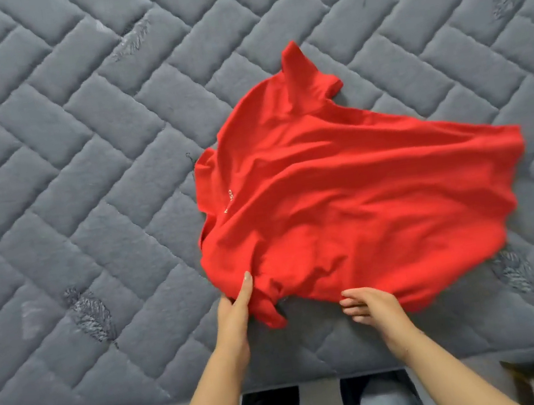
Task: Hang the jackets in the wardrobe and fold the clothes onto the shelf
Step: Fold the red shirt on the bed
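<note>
— Where was the crumpled red cotton T-shirt?

— Spread loosely on the grey quilted mattress, right of centre, one sleeve pointing to the far side, small pale lettering near its left edge.

— And the hands?

— The left hand pinched the shirt's near left edge, index finger straight along the cloth. The right hand lay at the near hem with fingers curled; whether it gripped fabric I could not tell.

— Anything nearer?

— Knees in blue denim jeans against the mattress side.
</note>
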`<action>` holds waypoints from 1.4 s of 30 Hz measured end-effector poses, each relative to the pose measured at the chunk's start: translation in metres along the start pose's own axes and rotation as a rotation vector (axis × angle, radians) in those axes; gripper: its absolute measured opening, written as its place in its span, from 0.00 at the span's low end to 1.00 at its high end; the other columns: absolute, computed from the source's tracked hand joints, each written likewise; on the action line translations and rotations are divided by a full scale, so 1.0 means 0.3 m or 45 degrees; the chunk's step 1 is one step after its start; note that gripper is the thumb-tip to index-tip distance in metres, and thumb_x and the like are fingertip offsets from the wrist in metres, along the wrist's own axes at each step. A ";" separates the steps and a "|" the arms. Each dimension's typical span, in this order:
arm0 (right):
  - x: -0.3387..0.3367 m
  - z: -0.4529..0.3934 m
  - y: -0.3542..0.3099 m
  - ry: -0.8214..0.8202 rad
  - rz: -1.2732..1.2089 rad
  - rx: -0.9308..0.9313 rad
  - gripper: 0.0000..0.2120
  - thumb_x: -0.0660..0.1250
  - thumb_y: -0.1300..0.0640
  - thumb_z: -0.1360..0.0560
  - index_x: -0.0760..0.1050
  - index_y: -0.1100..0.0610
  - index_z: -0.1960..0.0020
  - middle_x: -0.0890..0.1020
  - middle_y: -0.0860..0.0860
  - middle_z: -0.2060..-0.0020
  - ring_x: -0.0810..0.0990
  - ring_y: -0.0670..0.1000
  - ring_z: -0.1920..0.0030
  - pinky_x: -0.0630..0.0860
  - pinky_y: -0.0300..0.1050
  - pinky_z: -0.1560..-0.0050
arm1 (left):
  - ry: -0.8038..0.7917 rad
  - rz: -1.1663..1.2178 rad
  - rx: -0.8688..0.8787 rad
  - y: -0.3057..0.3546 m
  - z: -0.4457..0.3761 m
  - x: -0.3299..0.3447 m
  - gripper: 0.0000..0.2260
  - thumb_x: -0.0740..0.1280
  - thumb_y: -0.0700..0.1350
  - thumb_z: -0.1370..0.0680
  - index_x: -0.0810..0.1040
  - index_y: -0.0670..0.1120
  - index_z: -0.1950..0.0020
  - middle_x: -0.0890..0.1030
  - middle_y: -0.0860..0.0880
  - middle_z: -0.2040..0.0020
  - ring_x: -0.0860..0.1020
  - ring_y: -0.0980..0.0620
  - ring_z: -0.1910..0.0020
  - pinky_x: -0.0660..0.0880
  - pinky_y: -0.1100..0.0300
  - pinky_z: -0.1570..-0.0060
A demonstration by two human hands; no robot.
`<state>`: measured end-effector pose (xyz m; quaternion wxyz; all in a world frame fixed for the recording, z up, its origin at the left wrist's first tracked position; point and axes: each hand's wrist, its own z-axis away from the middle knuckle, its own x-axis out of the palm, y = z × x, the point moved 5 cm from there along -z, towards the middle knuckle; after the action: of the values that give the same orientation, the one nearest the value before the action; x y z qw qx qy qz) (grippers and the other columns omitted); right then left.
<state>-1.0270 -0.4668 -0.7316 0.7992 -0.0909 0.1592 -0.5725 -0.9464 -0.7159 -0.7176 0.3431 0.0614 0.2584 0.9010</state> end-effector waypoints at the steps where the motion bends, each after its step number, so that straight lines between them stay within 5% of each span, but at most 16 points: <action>1: -0.021 0.005 0.056 0.047 -0.098 0.083 0.09 0.62 0.61 0.21 0.80 0.62 0.49 0.84 0.58 0.55 0.81 0.53 0.57 0.76 0.43 0.56 | -0.014 -0.002 -0.005 -0.005 0.007 0.011 0.22 0.73 0.54 0.29 0.77 0.47 0.38 0.83 0.50 0.42 0.80 0.51 0.42 0.74 0.52 0.36; 8: -0.207 -0.004 0.074 0.164 -1.388 -0.033 0.14 0.63 0.49 0.21 0.75 0.52 0.38 0.79 0.52 0.39 0.78 0.51 0.41 0.71 0.51 0.35 | 0.207 0.411 -0.045 0.041 -0.024 0.001 0.15 0.70 0.41 0.26 0.79 0.42 0.40 0.84 0.45 0.45 0.81 0.46 0.45 0.79 0.52 0.45; 11: -0.305 -0.024 -0.019 0.148 -1.650 -0.107 0.10 0.65 0.48 0.23 0.77 0.50 0.45 0.82 0.50 0.43 0.79 0.51 0.41 0.72 0.51 0.36 | -0.049 0.613 -0.216 0.087 -0.013 0.064 0.07 0.66 0.43 0.23 0.80 0.45 0.46 0.86 0.46 0.52 0.84 0.48 0.53 0.81 0.50 0.55; 13: -0.380 -0.028 -0.105 0.131 -1.646 -0.165 0.11 0.66 0.48 0.24 0.78 0.50 0.45 0.85 0.50 0.51 0.82 0.51 0.47 0.78 0.50 0.47 | -0.249 0.702 -0.292 0.129 0.020 0.127 0.13 0.67 0.49 0.24 0.81 0.45 0.42 0.84 0.43 0.44 0.82 0.46 0.45 0.75 0.44 0.41; 16: -0.485 -0.014 -0.301 0.072 -1.447 -0.298 0.10 0.64 0.50 0.24 0.77 0.53 0.46 0.87 0.51 0.59 0.86 0.50 0.59 0.83 0.48 0.61 | -0.403 0.750 -0.209 0.266 0.049 0.229 0.15 0.65 0.51 0.24 0.83 0.42 0.45 0.83 0.42 0.42 0.81 0.44 0.43 0.71 0.45 0.39; 20: -0.583 0.051 -0.647 -0.142 -1.279 -0.513 0.12 0.60 0.54 0.20 0.80 0.56 0.49 0.86 0.52 0.58 0.85 0.50 0.58 0.83 0.46 0.57 | -0.402 0.798 0.028 0.560 0.098 0.400 0.16 0.62 0.49 0.23 0.78 0.39 0.42 0.80 0.41 0.40 0.78 0.42 0.40 0.72 0.47 0.44; 24: -0.633 0.185 -0.970 -0.368 -1.167 -0.688 0.12 0.60 0.52 0.20 0.77 0.58 0.44 0.85 0.53 0.52 0.84 0.50 0.50 0.81 0.45 0.46 | -0.368 0.858 0.347 0.801 0.220 0.480 0.18 0.59 0.50 0.18 0.82 0.40 0.56 0.85 0.40 0.59 0.84 0.44 0.57 0.76 0.47 0.54; 27: -0.672 0.268 -1.057 -0.446 -1.096 -0.824 0.12 0.61 0.53 0.20 0.80 0.57 0.46 0.85 0.53 0.50 0.84 0.49 0.48 0.81 0.45 0.46 | -0.385 0.879 0.540 0.841 0.330 0.446 0.12 0.63 0.50 0.21 0.80 0.43 0.48 0.86 0.45 0.54 0.84 0.48 0.52 0.80 0.52 0.51; 31: -0.712 0.211 -0.926 -0.385 -0.963 -0.636 0.14 0.62 0.53 0.20 0.78 0.56 0.38 0.83 0.53 0.43 0.83 0.50 0.45 0.81 0.49 0.45 | -0.272 0.827 0.434 0.624 0.328 0.344 0.11 0.64 0.51 0.22 0.80 0.48 0.44 0.86 0.50 0.49 0.84 0.54 0.50 0.82 0.56 0.54; 37: -0.773 -0.086 -0.358 0.106 -0.940 -0.114 0.06 0.67 0.61 0.23 0.77 0.54 0.47 0.84 0.48 0.62 0.80 0.43 0.66 0.80 0.36 0.63 | 0.070 0.598 -0.064 0.092 0.175 0.224 0.09 0.64 0.48 0.19 0.79 0.48 0.42 0.86 0.51 0.59 0.84 0.55 0.62 0.82 0.55 0.59; 39: -0.784 -0.143 -0.180 0.175 -0.914 -0.037 0.07 0.67 0.62 0.23 0.76 0.52 0.47 0.82 0.49 0.59 0.79 0.44 0.62 0.79 0.38 0.63 | 0.175 0.475 -0.104 -0.040 0.141 0.179 0.09 0.66 0.45 0.20 0.78 0.48 0.40 0.84 0.52 0.55 0.83 0.57 0.61 0.82 0.57 0.55; 42: -0.798 -0.168 -0.023 0.348 -0.673 -0.087 0.08 0.71 0.57 0.25 0.76 0.51 0.48 0.81 0.49 0.54 0.78 0.47 0.57 0.74 0.41 0.58 | 0.300 0.166 -0.079 -0.154 0.123 0.107 0.02 0.67 0.45 0.20 0.77 0.49 0.52 0.77 0.51 0.62 0.73 0.61 0.75 0.70 0.66 0.77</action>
<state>-1.1215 -0.2413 -0.7403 0.5902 -0.0781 0.2552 -0.7619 -0.9330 -0.6502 -0.7115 0.2527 -0.0389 0.2645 0.9299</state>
